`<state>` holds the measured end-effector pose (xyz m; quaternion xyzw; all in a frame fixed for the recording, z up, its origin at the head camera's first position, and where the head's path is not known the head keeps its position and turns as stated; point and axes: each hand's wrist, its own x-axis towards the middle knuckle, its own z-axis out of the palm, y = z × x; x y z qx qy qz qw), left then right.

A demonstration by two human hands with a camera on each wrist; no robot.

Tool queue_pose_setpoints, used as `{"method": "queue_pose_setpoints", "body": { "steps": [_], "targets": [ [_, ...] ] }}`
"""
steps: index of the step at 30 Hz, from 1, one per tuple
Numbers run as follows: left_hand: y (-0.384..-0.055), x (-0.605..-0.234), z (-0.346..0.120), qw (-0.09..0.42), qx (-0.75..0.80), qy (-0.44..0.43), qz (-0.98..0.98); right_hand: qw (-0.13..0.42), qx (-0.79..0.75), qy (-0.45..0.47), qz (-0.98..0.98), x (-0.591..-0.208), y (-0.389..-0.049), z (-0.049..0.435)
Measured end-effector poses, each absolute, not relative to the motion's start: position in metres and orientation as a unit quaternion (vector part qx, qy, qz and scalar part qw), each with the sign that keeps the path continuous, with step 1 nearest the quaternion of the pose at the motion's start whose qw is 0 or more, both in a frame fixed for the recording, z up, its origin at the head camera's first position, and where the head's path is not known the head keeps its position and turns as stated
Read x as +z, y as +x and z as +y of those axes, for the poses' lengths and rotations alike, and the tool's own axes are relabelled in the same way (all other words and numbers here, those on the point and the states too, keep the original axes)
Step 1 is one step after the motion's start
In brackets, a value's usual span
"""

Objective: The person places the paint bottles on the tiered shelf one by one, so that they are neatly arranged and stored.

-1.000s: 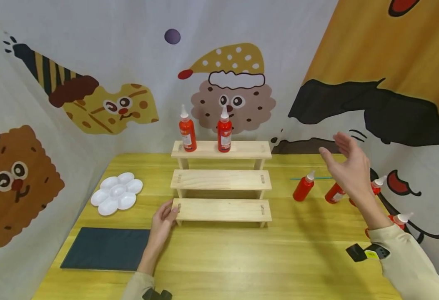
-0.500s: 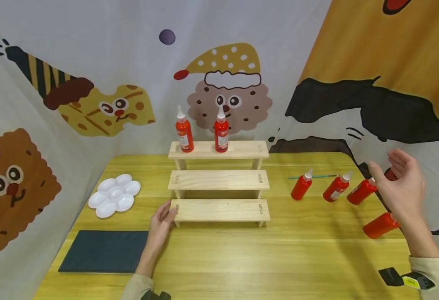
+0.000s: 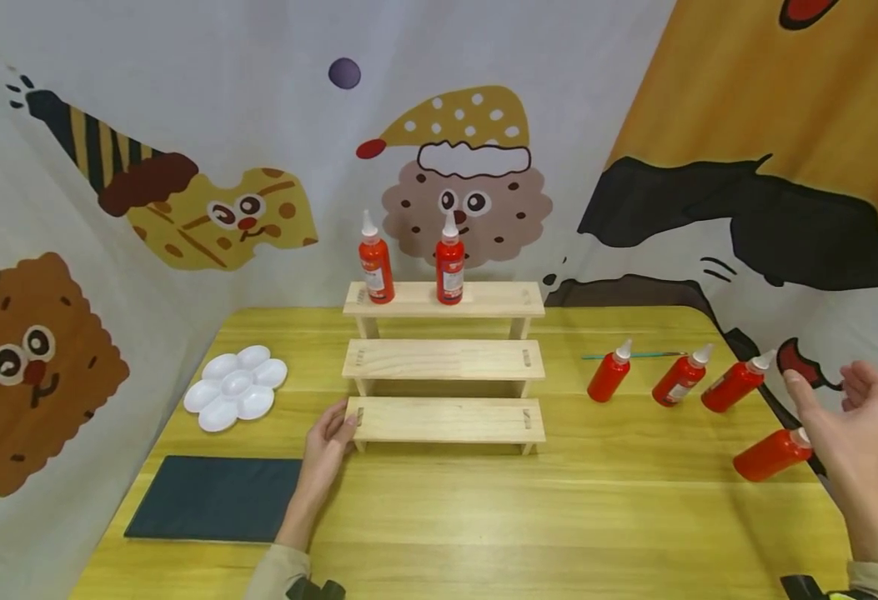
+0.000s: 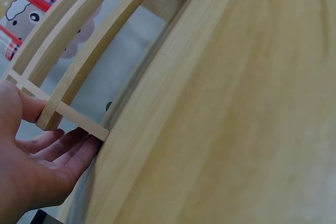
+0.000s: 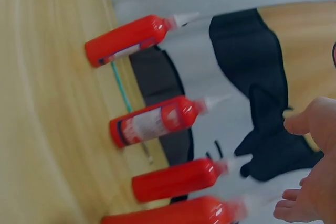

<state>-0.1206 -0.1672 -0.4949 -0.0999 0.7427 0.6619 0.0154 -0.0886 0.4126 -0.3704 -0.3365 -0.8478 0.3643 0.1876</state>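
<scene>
A three-tier wooden stand [image 3: 446, 419] stands mid-table, with two red squeeze bottles with white nozzles, a left one [image 3: 376, 271] and a right one [image 3: 449, 271], upright on its top tier. My left hand [image 3: 323, 446] holds the left end of the lowest tier. In the left wrist view its thumb lies on the plank and its fingers are against the leg [image 4: 84, 121]. At the right, my right hand [image 3: 855, 442] hangs in the air with fingers spread, holding nothing. It is nearest a red bottle [image 3: 772, 455] at the table's right edge; the right wrist view shows a gap to the bottles.
Further back on the right stand more red bottles: one [image 3: 609, 377], another [image 3: 680, 379] and a third [image 3: 737, 385]. A thin teal paintbrush [image 3: 637, 355] lies behind them. On the left are a white flower-shaped palette [image 3: 234, 386] and a dark rectangular board [image 3: 217, 498]. A printed curtain [image 3: 258, 67] encloses the table.
My right hand has moved right and down, past the standing bottles to beside the front right bottle. My left hand has stayed on the stand. The bottles have not moved.
</scene>
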Motion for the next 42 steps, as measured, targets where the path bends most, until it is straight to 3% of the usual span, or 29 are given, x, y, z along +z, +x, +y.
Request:
{"method": "queue_pose_setpoints", "body": {
  "steps": [22, 33, 42],
  "targets": [
    [-0.120, -0.503, -0.166, 0.012, 0.653, -0.104, 0.750, 0.060, 0.427, -0.388, -0.814, -0.476, -0.062, 0.434],
    [-0.122, -0.500, -0.166, 0.009, 0.654, -0.102, 0.750, 0.108, 0.348, -0.367, -0.856, -0.486, -0.062, 0.432],
    [-0.123, -0.500, -0.167, 0.004, 0.655, -0.104, 0.749, 0.146, 0.333, -0.345, -0.865, -0.462, -0.067, 0.431]
  ]
}}
